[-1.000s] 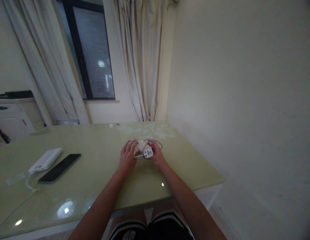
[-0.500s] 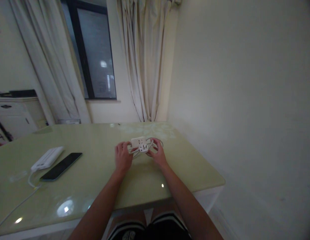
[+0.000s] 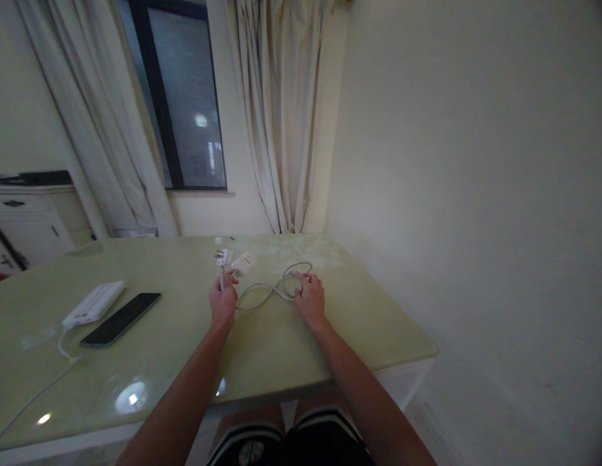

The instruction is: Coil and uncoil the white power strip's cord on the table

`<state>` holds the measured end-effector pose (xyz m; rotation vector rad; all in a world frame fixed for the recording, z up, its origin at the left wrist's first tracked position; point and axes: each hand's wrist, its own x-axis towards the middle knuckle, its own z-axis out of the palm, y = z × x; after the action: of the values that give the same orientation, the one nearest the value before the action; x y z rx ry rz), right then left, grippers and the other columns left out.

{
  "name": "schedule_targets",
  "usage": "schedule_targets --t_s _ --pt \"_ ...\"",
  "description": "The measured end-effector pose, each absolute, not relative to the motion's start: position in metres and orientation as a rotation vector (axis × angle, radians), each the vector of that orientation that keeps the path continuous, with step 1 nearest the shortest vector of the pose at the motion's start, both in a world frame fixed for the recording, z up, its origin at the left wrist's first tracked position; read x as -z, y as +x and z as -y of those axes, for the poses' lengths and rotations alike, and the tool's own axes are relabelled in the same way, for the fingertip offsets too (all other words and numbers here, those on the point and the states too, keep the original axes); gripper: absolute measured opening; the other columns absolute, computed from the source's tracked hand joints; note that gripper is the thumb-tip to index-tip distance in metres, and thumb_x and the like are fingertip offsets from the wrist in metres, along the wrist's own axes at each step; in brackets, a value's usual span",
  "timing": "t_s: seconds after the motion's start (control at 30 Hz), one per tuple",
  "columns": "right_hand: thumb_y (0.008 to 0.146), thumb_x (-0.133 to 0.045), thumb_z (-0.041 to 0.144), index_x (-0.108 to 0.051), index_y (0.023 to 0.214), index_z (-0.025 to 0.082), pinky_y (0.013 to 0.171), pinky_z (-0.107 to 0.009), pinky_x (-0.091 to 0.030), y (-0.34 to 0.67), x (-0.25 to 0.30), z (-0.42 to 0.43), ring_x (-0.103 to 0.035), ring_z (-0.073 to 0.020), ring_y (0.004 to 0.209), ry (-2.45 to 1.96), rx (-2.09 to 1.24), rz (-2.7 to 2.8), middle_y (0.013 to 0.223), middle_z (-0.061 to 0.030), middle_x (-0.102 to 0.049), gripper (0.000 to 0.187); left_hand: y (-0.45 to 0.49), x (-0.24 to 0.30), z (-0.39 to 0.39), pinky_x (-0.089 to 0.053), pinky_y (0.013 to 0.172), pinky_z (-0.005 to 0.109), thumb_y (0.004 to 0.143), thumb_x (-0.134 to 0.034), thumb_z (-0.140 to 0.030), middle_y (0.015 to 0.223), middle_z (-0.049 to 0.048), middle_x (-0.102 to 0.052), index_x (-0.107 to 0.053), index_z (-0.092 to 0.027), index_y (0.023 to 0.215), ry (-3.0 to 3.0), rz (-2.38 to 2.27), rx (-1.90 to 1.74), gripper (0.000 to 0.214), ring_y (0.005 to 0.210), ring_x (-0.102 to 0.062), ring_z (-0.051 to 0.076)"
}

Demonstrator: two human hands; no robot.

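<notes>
My left hand [image 3: 223, 303] is closed round the cord end of a white power plug [image 3: 222, 259], whose prongs point up and away from me. Just behind those fingers, the white power strip [image 3: 243, 263] tilts with its sockets showing. From there its pale cable [image 3: 256, 285] runs in loose loops across the table. My right hand [image 3: 311, 299] is low over the right-hand loops, its fingers curled on the cable; the fingertips are partly hidden.
A pale green glossy table [image 3: 184, 259] spreads before me. At left lie a black phone [image 3: 121, 319] and a white power bank [image 3: 94, 303] with a white charging cable [image 3: 32, 402]. A wall [image 3: 451, 194] stands along the right side.
The bundled cable has come apart into loose loops. My left hand has moved left with the plug, and the power strip has shifted left. My right hand has moved slightly right.
</notes>
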<state>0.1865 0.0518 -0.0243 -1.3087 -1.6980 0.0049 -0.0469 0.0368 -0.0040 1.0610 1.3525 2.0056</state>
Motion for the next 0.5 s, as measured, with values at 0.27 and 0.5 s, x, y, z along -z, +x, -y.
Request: schedule_targets --t_s 0.27,0.5 --pt "0.097 -0.054 0.024 -0.067 0.126 0.022 0.107 -0.045 -0.037 0.171 0.008 -0.024 -0.053 -0.0264 0.12 -0.956 0.091 2.013 0.126 -0.0107 -0.064 0.032 -0.026 -0.003 -0.017 -0.041 0.054 0.022 0.08 -0.074 -0.047 0.104 0.0108 -0.074 -0.072 -0.018 0.12 1.202 -0.808 -1.539 0.049 0.061 -0.053 0.008" --pt "0.095 -0.059 0.051 -0.069 0.115 0.02 0.092 -0.038 -0.05 0.16 0.016 -0.028 -0.065 -0.0233 0.099 -0.749 -0.587 1.89 0.107 -0.0091 -0.072 0.039 -0.005 -0.001 0.0 -0.05 0.092 0.037 0.086 -0.068 -0.05 0.117 0.0117 -0.071 -0.072 -0.02 0.118 1.674 -0.89 -1.382 0.044 0.105 -0.064 0.025"
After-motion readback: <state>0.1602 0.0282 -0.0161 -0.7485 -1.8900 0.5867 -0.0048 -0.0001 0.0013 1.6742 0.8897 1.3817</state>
